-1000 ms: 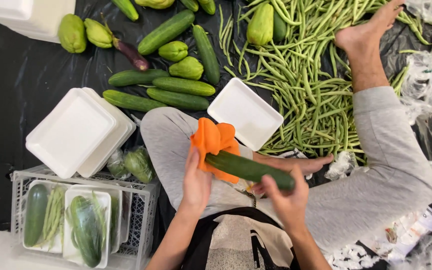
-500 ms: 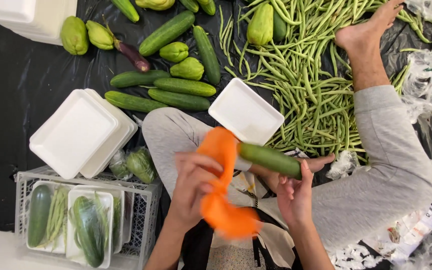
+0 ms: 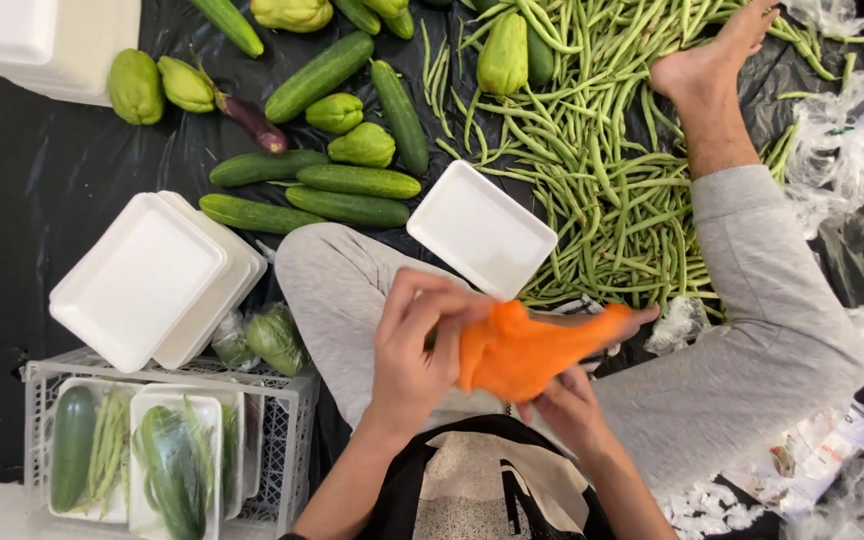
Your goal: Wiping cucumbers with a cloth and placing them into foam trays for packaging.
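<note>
both hands meet over the person's lap around an orange cloth (image 3: 527,350). left hand (image 3: 417,345) is curled shut on the cloth's near end, fingers wrapped over the top, and a sliver of something green shows under them, too hidden to name. right hand (image 3: 572,395) lies under the cloth with its fingers closed up along the far end, gripping it from below. the cloth sits bunched and stretched between the two hands, above the grey trouser legs (image 3: 752,350).

just beyond the cloth, touching the knee, lies a single white foam tray (image 3: 482,228), tilted and open side up. past that tray spreads a wide heap of green beans (image 3: 592,130) on black plastic sheeting (image 3: 12,200), with the person's bare foot (image 3: 717,55) resting among them. to the left of the cloth, beyond the left knee, lie several cucumbers (image 3: 352,182) side by side, and further out pale green chayotes (image 3: 362,146) and one small purple eggplant (image 3: 252,122). a stack of white foam trays (image 3: 147,280) sits well to the left of the cloth, with a wrapped green bundle (image 3: 272,335) between the stack and the left leg. nearer than the stack, a white plastic crate (image 3: 292,440) holds film-wrapped trays of vegetables (image 3: 177,470). to the right of the cloth, crumpled clear film (image 3: 677,322) lies by the right leg.
</note>
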